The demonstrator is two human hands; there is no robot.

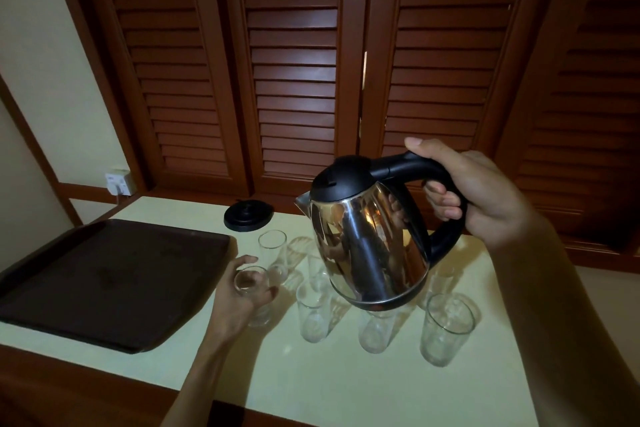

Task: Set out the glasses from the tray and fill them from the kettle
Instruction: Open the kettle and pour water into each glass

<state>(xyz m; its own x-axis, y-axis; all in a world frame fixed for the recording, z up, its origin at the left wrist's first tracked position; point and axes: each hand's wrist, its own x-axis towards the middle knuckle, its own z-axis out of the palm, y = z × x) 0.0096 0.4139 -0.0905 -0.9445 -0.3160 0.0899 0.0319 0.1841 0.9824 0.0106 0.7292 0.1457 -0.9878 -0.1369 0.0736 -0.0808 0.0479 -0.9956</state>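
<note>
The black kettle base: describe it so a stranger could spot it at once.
Start at the dark brown tray on the pale counter's left. Past its far right corner, near the shuttered doors, lies the kettle base. It is a flat black disc, unlike the clear upright glasses in front of it.

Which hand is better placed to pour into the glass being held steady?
The right hand. It already grips the black handle of the steel kettle, raised over the clear glasses with the spout facing left. The left hand wraps one clear glass beside the dark brown tray, so it likely steadies.
</note>
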